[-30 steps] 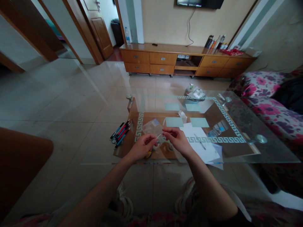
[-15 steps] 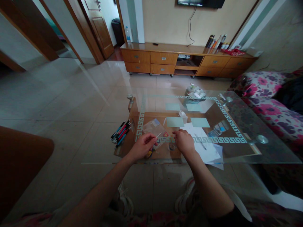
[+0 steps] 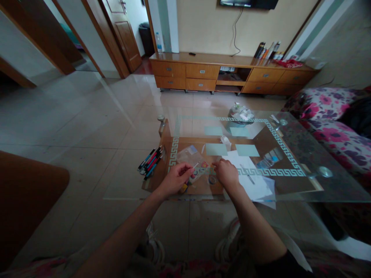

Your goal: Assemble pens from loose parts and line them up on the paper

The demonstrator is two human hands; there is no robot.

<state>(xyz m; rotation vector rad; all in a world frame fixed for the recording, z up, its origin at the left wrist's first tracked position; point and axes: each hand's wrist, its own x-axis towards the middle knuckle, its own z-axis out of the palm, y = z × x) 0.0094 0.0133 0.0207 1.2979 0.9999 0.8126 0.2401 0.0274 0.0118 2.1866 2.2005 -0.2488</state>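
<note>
Above the glass table, my left hand (image 3: 176,180) is closed in a pinch on a thin pale stick (image 3: 196,165), whose tip points up and to the right. My right hand (image 3: 226,173) hovers a little to the right, its fingers curled together; anything between them is too small to make out. Behind my left hand lies a clear plastic bag (image 3: 189,154) with a red and yellow mark. Between my hands sits a small round roll (image 3: 212,180), probably of tape. A small yellow item (image 3: 183,188) shows partly under my left hand.
Several pens (image 3: 150,162) lie bunched at the left of the glass table (image 3: 121,189). White paper sheets (image 3: 257,189) with a pen (image 3: 248,175) on them are at the right, near a plastic bottle (image 3: 268,161). Beyond stands a full waste basket (image 3: 239,122).
The view has shifted slightly, so everything sits a little further right. Both hands keep nearly the same pose, and the thin stick remains in my left fingers.
</note>
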